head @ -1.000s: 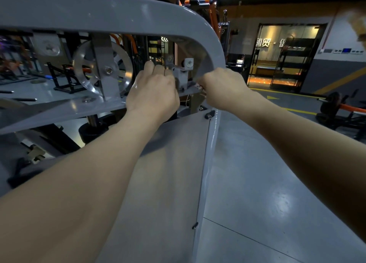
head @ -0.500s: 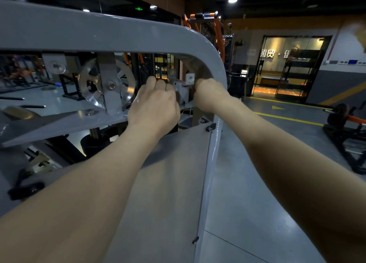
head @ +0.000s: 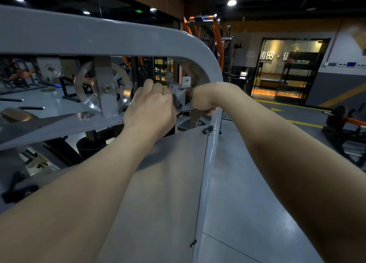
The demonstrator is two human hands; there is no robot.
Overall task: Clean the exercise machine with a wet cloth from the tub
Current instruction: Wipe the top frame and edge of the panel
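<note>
Top corner: left grip [head: 150, 108] curled onto bracket [head: 179, 96] of exercise machine [head: 118, 39], likely steadying it; hold unclear. Just right of bracket, right grip [head: 204, 98] fisted, contents hidden. No cloth visible, maybe bunched inside right grip for cramped corner.

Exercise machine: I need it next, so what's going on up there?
A person has both bare hands up in the top corner of the grey machine frame, beside the silver pulley wheel. The left hand curls its fingers by a small grey bracket; the right hand is fisted at the frame's bend. No cloth shows, so wiping cannot be confirmed.
</note>
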